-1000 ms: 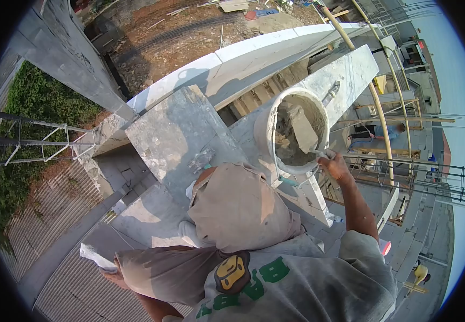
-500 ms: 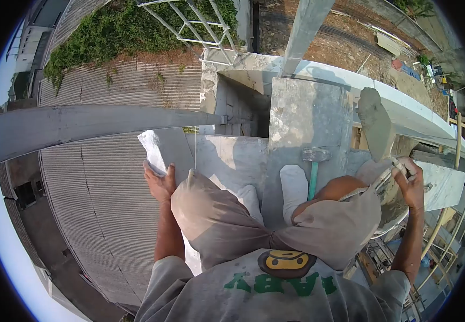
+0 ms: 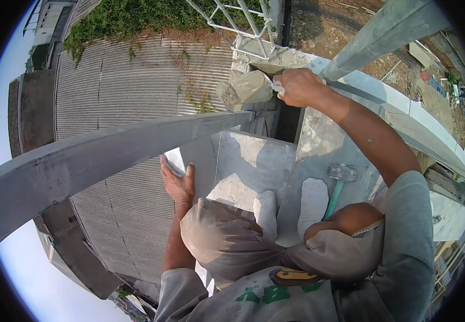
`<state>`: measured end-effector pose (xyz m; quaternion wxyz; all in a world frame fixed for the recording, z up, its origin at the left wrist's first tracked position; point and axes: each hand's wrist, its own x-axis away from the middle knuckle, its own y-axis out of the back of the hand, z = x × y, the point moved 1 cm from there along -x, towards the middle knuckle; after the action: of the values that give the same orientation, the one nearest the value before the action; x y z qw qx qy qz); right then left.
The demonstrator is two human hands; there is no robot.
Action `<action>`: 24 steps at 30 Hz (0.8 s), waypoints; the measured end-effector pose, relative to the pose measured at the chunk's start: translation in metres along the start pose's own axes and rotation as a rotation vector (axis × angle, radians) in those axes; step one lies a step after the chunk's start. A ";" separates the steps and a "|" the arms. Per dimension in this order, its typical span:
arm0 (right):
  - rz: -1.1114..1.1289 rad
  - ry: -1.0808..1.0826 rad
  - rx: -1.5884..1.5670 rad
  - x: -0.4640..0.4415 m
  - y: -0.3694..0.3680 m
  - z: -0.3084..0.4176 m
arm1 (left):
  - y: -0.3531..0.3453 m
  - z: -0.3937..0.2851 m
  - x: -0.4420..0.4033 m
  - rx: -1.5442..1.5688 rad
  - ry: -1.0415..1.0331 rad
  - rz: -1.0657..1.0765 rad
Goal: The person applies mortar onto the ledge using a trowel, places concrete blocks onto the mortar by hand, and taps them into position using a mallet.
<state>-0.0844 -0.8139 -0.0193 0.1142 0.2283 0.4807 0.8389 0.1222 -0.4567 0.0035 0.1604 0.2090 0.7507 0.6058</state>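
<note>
Stretched out to the far side, my right hand (image 3: 298, 87) is closed on the handle of a trowel (image 3: 254, 87), whose blade bears a lump of grey mortar (image 3: 227, 93). The trowel is over the rough concrete edge beside a dark gap. My left hand (image 3: 179, 181) grips a pale block (image 3: 175, 161) at the left, its fingers on one side and thumb on the other. A hammer with a grey head and turquoise handle (image 3: 334, 199) lies on the slab beside my right foot.
A grey beam (image 3: 104, 153) crosses at the left, and another post (image 3: 382, 37) rises at upper right. White-coated rebar (image 3: 243, 27) stands beyond the gap (image 3: 289, 123). Corrugated roofing (image 3: 136, 86) lies below at the left. A marble-like slab (image 3: 449, 214) is at the right.
The view has swung left. My right hand has moved from the mortar bucket across to the far concrete edge with the loaded trowel. My left hand still holds the block.
</note>
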 end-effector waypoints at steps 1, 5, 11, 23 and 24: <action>0.026 0.027 0.057 -0.021 -0.005 0.004 | -0.001 0.001 -0.001 0.004 0.008 0.008; -0.187 0.223 0.160 -0.088 -0.043 0.019 | 0.003 -0.003 -0.001 -0.001 0.048 0.043; -0.208 0.504 0.612 -0.123 -0.064 0.037 | 0.000 -0.002 0.002 0.010 0.048 0.044; -0.227 0.394 0.803 -0.104 -0.052 0.041 | 0.002 -0.003 0.000 -0.008 0.012 0.067; -0.207 0.340 0.813 -0.103 -0.054 0.036 | 0.002 -0.003 0.000 -0.007 0.011 0.070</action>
<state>0.0216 -0.8015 -0.0781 0.0179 0.0644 0.8034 0.5917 0.1215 -0.4590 0.0061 0.1358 0.2312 0.7416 0.6149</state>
